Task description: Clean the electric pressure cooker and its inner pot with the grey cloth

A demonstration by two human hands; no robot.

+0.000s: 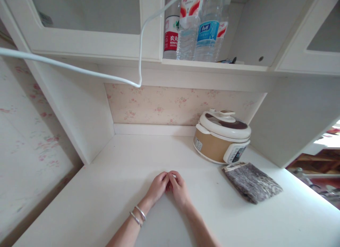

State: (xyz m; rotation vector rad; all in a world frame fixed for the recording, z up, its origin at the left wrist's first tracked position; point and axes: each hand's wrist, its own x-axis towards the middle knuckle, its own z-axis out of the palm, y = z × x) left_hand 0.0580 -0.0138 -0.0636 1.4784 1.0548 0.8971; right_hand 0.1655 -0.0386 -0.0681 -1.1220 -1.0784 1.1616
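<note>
"Going by the head view, what stage are you at?"

"A pause, I'd judge. My left hand [158, 186] and right hand [180, 191] rest together on the white worktop [106, 190]."

"And your grip?"

"Closed on both sides: fingers curled inward, meeting each other, and I see nothing held in them."

"What would the next move call for?"

"As I judge it, parting my hands and uncurling the fingers before they can take anything. The right hand has the shorter reach to what lies nearest."

"Which is?"

"The folded cloth [252, 183], ahead of me to the right and well apart from my fingers. Just behind it sits the cooker [212, 147]; I can't tell whether the two touch."

"How do they look to handle?"

"The cloth is mottled grey, plush-looking, folded flat with a pale strip at its far edge; it would probably sag if pinched by one corner. The cooker is squat and rounded, its tan body smooth under a glossy white lid with a dark window and a raised handle."

"Anything else?"

"Two slim, shiny bangles [138, 217] on my left wrist, and clear, ribbed plastic bottles [188, 39] on the shelf above."
</note>
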